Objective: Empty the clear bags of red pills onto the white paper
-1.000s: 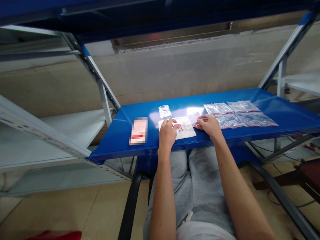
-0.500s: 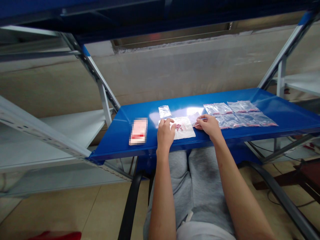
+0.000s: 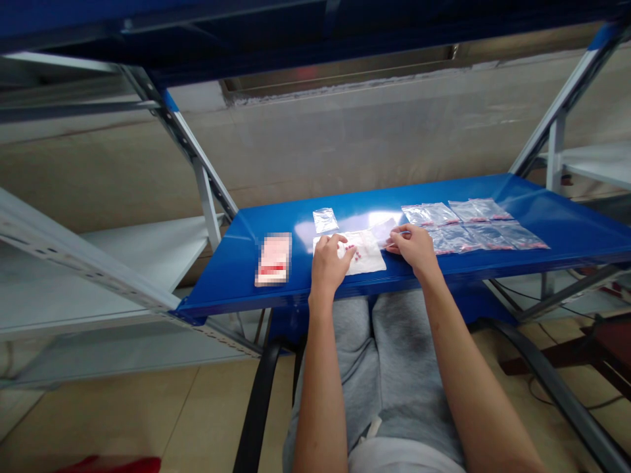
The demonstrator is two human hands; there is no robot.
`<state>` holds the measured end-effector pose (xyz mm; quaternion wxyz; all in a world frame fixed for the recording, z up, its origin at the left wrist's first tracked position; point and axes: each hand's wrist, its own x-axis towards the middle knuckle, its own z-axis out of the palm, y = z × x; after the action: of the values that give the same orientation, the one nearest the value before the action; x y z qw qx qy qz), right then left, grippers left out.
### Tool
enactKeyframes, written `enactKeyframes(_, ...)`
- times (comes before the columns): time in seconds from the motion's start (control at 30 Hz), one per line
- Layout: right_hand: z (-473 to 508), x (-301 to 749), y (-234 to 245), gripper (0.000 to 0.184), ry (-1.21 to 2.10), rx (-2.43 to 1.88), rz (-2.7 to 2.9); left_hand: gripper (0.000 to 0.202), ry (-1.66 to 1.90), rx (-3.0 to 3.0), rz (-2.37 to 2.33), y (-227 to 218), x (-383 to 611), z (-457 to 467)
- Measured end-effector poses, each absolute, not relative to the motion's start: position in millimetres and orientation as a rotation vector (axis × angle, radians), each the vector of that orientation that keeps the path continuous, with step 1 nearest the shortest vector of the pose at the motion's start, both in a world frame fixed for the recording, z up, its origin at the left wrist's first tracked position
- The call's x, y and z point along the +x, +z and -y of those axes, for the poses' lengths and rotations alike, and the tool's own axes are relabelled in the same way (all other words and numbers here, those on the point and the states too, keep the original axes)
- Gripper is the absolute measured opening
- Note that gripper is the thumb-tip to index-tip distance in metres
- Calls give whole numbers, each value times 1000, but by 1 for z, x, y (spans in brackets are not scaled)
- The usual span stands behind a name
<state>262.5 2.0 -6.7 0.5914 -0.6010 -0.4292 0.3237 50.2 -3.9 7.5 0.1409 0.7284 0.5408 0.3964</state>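
Seated view down onto a blue steel shelf (image 3: 566, 226), centre of frame. Left hand (image 3: 328, 264) and right hand (image 3: 413, 247) apart, neither visibly clamped on anything. Left fingertips (image 3: 336, 240) on a white paper sheet (image 3: 367, 257); right fingertips (image 3: 394, 242) at the edge of a small clear bag (image 3: 383, 231), near the sheet's upper right corner, any pinch impossible to tell. Sheet flat, mid-shelf, its long axis apparently across the shelf. Bag's long axis slanting toward the upper right of frame. Small pink beads (image 3: 351, 249) loose on the sheet, between the hands. Main risk: beads rolling off if a hand tilts or jerks the sheet. Right of the hands, clear bags with pink contents (image 3: 473, 226) in rows; upper left of the hands, another clear bag (image 3: 325, 220); far left on the shelf, a blurred pink packet (image 3: 273, 259).
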Motion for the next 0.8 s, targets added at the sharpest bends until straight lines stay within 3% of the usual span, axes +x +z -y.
enactKeyframes(0.13,2,255,4,10,721,-1209,896,13,1366,1909,-1629,17,72,7)
enactKeyframes(0.3,7,234,16,29,920,-1025,898,39,1457,1472,-1460,18,104,8)
enactKeyframes(0.47,6,228,15,46,942,-1110,1007,28,1455,1253,-1298,9,96,-3)
enactKeyframes(0.63,42,219,-3,28,302,-1460,1386,21,1556,1314,-1407,7,63,-10)
enactKeyframes(0.8,75,202,-20,13,14,-1549,1770,20,1607,1250,-1445,8,43,-10)
